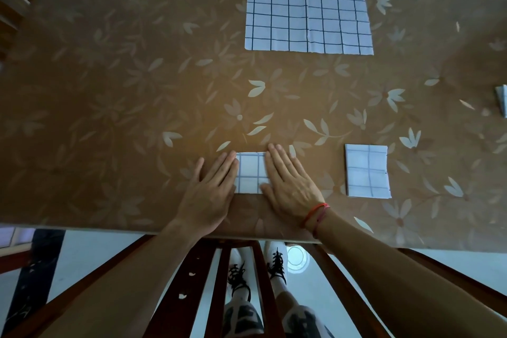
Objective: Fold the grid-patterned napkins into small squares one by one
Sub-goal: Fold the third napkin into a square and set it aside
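A small folded square of white grid-patterned napkin (pixel 251 171) lies near the table's front edge. My left hand (pixel 212 189) lies flat with straight fingers on its left side. My right hand (pixel 289 181), a red thread round its wrist, presses flat on its right side. Another folded napkin square (pixel 367 170) lies to the right, apart from my hands. A large unfolded grid napkin (pixel 307 3) is spread flat at the far middle of the table.
The table carries a brown cloth with pale flowers (pixel 123 104). At the right edge the corner of another white folded piece (pixel 502 100) shows. A dark wooden chair (pixel 241 282) stands under the front edge, another chair (pixel 11 3) at the far left.
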